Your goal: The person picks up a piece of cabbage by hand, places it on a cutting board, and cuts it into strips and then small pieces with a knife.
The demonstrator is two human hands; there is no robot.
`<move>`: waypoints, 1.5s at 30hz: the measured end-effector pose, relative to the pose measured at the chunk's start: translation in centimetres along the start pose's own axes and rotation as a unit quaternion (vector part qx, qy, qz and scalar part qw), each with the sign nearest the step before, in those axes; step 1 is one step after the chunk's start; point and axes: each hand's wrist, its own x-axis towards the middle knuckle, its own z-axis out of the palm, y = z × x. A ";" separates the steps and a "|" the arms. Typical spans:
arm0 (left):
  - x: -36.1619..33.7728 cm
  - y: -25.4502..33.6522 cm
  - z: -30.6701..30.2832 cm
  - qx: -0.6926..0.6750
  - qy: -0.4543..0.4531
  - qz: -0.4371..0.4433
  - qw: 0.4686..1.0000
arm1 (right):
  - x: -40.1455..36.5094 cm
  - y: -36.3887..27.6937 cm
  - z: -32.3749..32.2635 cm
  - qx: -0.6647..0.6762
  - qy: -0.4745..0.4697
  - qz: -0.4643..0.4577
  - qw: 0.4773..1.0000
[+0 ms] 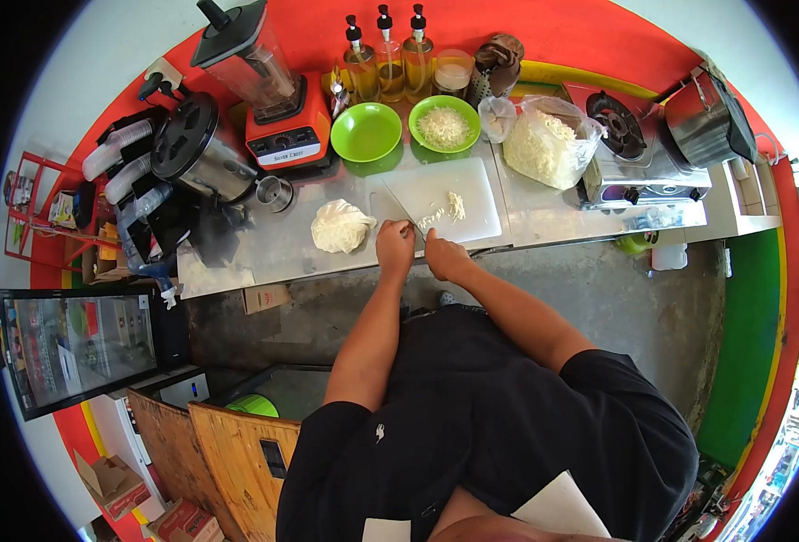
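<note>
A white cutting board (476, 185) lies on the metal counter, with small chopped pale pieces (456, 206) near its right middle. My right hand (447, 260) is closed round the handle of a knife (403, 205), whose blade slants up and left over the board. At the board's front edge, close beside the knife, my left hand (395, 244) is curled closed; anything inside its fingers is hidden. Left of the board sits a pale, rounded bundle (341, 226), seemingly in thin plastic. Behind the board, a green bowl (422, 143) holds pale shreds (443, 127).
Another green bowl (366, 133) stands beside the red blender (284, 135). A plastic bag (553, 144) of pale shreds sits right of the board, before the gas stove (648, 172). Pump bottles (390, 68) line the back. A metal cup (274, 193) stands at left.
</note>
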 end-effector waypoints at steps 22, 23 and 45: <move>-0.5 0.2 0.3 -0.022 0.015 0.018 0.999 | 0.1 -0.8 0.6 -0.013 -0.009 0.015 1.000; -0.5 0.0 0.5 -0.017 0.015 0.015 1.000 | 0.3 -0.8 0.6 -0.015 -0.009 0.014 1.000; -1.4 1.7 -0.4 0.081 0.003 -0.025 0.996 | -0.4 -1.1 1.1 -0.022 0.018 0.000 1.000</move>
